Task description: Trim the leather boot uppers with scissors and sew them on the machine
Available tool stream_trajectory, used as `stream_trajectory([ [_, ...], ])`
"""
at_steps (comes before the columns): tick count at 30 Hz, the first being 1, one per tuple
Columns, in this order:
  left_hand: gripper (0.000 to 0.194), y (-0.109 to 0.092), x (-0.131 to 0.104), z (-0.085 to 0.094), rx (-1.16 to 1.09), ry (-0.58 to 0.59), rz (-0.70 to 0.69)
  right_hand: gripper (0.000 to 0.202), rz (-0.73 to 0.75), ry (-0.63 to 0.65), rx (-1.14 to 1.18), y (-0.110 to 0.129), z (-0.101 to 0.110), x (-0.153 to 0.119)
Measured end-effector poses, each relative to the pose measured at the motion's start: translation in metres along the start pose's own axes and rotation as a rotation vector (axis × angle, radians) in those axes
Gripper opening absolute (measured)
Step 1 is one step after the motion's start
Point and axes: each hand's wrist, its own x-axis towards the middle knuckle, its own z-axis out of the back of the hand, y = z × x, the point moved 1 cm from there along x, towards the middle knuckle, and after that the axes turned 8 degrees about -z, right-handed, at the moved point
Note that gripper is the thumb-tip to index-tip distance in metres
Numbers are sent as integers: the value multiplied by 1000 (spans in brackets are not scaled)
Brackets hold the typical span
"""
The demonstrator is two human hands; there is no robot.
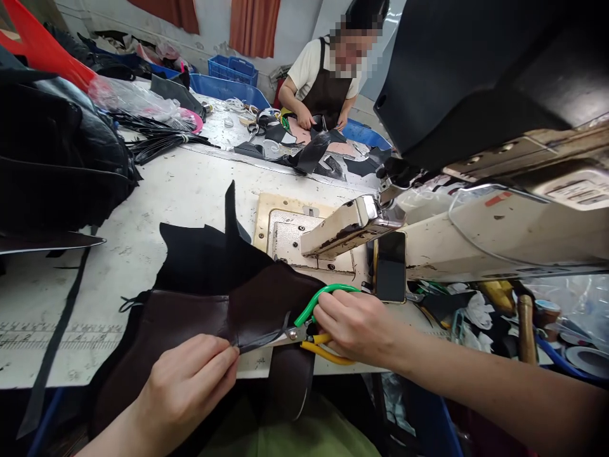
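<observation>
My right hand (354, 320) is closed round scissors (295, 334) with one green and one yellow handle. The scissor blades point left along the lower edge of a dark brown leather piece (185, 312). My left hand (195, 377) pinches that edge close to the blade tips, thumb and fingers pressed together. The leather lies on the sewing table, with black backing (195, 254) turned up behind it and a flap (290, 377) hanging over the front edge. Exactly what the blades have between them is hard to see.
A sewing machine arm (340, 228) stands right of the leather, with a phone (391, 266) beside it. Black leather pieces (61, 146) are heaped at left. Across the table, a person (328, 82) handles dark pieces. A ruler strip (90, 336) runs along the front.
</observation>
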Motion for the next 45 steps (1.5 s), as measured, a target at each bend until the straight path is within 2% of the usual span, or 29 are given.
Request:
stream_trajectory([
  [5,15,-1,-2,-1,-16,-37,-53,18,11,-14,9,-1,-4,-2],
  [13,16,-1,-5,1,-11,-60,-101,25,64,-78,17,-3,-6,10],
  [26,21,-4,-7,0,12,9,-131,26,169,-128,60,-17,-20,23],
  [28,19,-5,-6,1,-2,3,-94,25,191,-119,68,-19,-23,26],
  [31,14,-2,-3,4,-87,-38,60,23,239,-108,93,-24,-30,29],
  [34,14,4,0,5,-163,14,181,24,273,-130,117,-27,-34,34],
  [37,18,11,3,2,-136,90,194,23,286,-147,129,-27,-35,40],
  [40,19,17,5,-2,-142,110,213,20,267,-106,140,-24,-35,41],
  [43,18,17,8,-1,-180,73,240,13,263,-45,144,-21,-36,38],
  [45,16,9,10,3,-142,20,231,9,261,-25,142,-20,-38,36],
])
